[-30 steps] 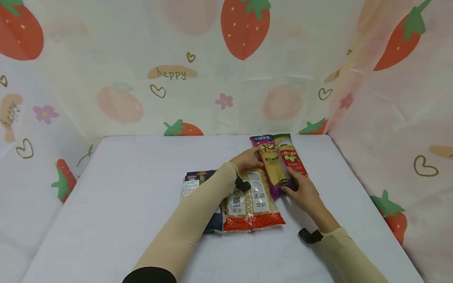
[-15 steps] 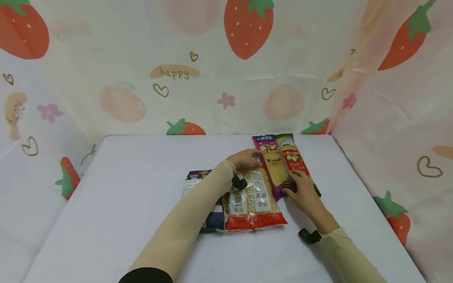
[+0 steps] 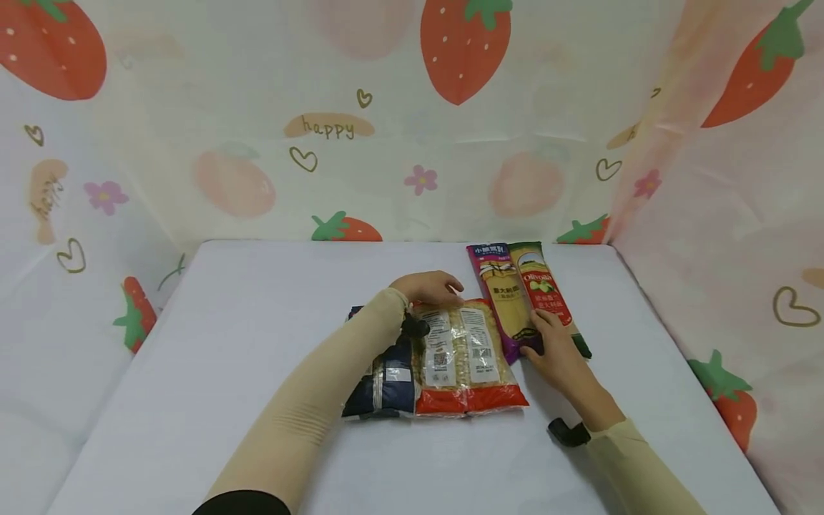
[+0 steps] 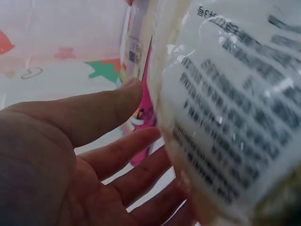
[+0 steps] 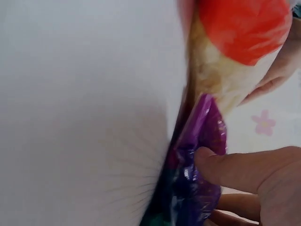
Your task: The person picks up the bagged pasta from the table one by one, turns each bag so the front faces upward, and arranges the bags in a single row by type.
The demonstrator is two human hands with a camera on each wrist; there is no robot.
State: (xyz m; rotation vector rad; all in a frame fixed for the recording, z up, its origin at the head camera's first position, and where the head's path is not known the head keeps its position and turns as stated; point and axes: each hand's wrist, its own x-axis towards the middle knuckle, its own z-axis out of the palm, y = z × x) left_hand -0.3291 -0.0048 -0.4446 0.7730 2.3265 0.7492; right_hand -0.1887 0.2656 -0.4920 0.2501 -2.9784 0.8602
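Observation:
My left hand (image 3: 428,287) is lifted at the top edge of a clear pasta bag (image 3: 492,347) with a red bottom band and white labels. Its thumb and fingers are extended beside the bag in the left wrist view. To the right lies a purple spaghetti packet (image 3: 504,300), overlapping the bag's right edge in the head view. My right hand (image 3: 558,354) holds its lower end, the thumb (image 5: 221,167) on the crinkled purple wrapper. Alongside it is a red and green Olivoilà packet (image 3: 547,290), its lower part partly covered by my right fingers.
A navy pasta bag (image 3: 394,383) lies left of the clear bag, partly hidden under my left forearm. All the packets lie on a white table (image 3: 270,286). Strawberry-patterned cloth (image 3: 380,172) rises behind and at both sides.
My left hand has drawn back leftward from the purple packet to above the clear bag. The right hand stays at the purple packet's lower end. The head view has shifted slightly.

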